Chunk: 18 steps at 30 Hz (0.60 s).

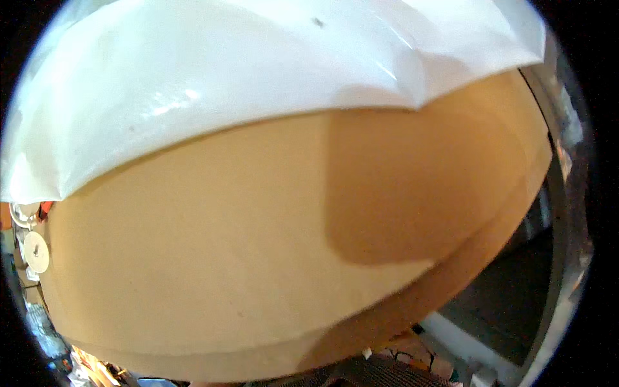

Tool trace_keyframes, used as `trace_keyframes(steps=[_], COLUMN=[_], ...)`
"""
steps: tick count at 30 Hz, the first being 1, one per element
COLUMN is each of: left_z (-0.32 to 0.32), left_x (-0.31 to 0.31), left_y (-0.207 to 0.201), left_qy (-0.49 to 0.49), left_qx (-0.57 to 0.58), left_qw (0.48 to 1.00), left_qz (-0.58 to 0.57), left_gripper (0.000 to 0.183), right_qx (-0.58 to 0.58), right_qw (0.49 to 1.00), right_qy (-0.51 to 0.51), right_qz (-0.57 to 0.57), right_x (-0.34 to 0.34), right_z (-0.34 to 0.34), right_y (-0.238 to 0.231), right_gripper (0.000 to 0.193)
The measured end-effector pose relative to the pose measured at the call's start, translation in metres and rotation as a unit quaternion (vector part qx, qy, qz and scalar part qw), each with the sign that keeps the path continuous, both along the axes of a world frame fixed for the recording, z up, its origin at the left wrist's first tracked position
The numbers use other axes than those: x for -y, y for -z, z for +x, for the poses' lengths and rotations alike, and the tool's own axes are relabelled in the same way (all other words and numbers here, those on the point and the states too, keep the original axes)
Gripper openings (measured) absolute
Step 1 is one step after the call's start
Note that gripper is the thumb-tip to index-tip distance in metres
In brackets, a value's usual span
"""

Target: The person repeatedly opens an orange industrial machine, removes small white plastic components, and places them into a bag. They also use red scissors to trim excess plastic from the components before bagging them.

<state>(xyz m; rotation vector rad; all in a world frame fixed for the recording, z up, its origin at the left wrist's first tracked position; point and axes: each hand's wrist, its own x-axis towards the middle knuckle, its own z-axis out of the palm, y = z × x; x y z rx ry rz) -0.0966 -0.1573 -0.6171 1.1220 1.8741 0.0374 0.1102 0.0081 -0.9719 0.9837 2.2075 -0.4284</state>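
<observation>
A large brown cardboard panel [213,251] fills most of the view, close up, with a creased rim along its lower edge. Over its far part lies a glossy white plastic sheet [245,64], wrinkled and ending in a pointed fold near the right. A dark rounded shadow falls across the cardboard on the right. Neither my left hand nor my right hand can be made out. A dark knitted garment [393,374] shows below the panel's near edge.
At the far left is a round cream disc [36,251] among small cluttered items. Blue-grey plastic wrapping [46,332] lies at the lower left. To the right, a dark recess [516,297] sits beside a grey frame [567,238].
</observation>
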Motion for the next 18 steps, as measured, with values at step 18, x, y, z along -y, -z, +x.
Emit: trace_keyframes(steps=[18], left_z=[0.032], left_x=[-0.02], left_y=[-0.265], left_qy=[-0.129], left_qx=[0.108], left_qw=[0.903], left_qz=[0.396], left_gripper=[0.021], right_qx=[-0.5], right_qw=[0.862], right_qy=[-0.002], right_qz=[0.083], right_x=[0.035], right_z=[-0.048], right_y=[-0.613], right_gripper=[0.023])
